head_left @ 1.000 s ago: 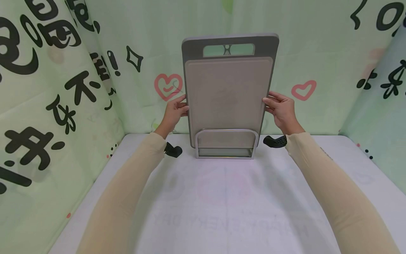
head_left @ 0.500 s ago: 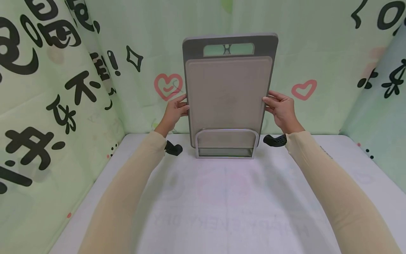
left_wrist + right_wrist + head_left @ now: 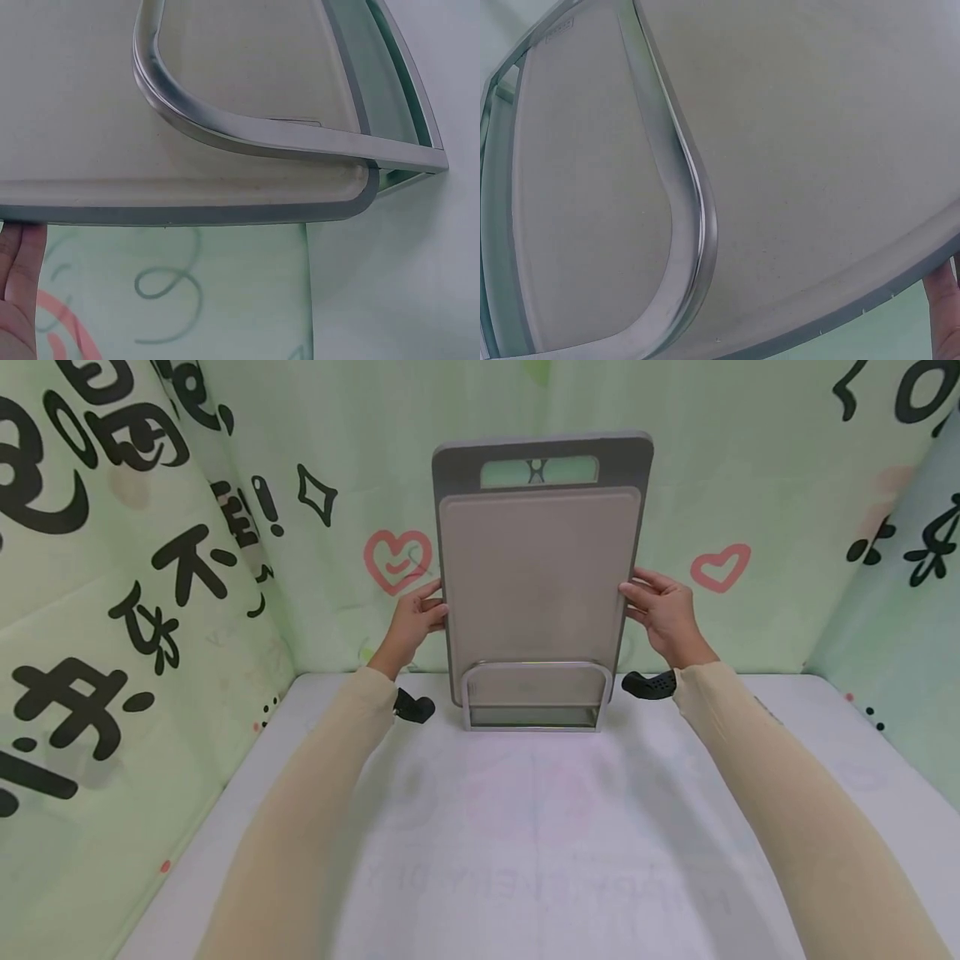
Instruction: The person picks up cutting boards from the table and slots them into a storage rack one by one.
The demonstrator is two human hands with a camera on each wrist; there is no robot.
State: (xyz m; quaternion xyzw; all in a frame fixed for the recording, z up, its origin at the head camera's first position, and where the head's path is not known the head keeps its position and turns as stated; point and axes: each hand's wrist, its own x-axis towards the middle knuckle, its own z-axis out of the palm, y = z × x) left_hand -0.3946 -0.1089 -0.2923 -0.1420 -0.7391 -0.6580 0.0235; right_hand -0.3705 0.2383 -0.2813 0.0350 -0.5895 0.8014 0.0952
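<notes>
A cutting board [image 3: 540, 568], beige with a dark grey rim and a handle slot at its top, stands upright in a silver metal rack [image 3: 536, 667]. The rack's rounded front bar crosses the board's lower part; its base frame shows below. My left hand [image 3: 408, 625] pinches the board's left edge between thumb and fingers. On the opposite edge, my right hand [image 3: 666, 614] holds the board the same way. In the left wrist view, fingers [image 3: 21, 262] meet the grey rim. The right wrist view has fingers [image 3: 943, 296] at the rim, partly out of frame.
The rack stands toward the back of a white-covered table [image 3: 525, 843]. Close behind it hangs a pale green curtain [image 3: 300, 585] with black lettering and red hearts, which also closes off both sides. Black wrist straps [image 3: 648, 685] sit below the sleeves.
Both hands keep their hold on the board's edges. The board's top has shifted slightly left at its right corner, and the whole head view has moved a little.
</notes>
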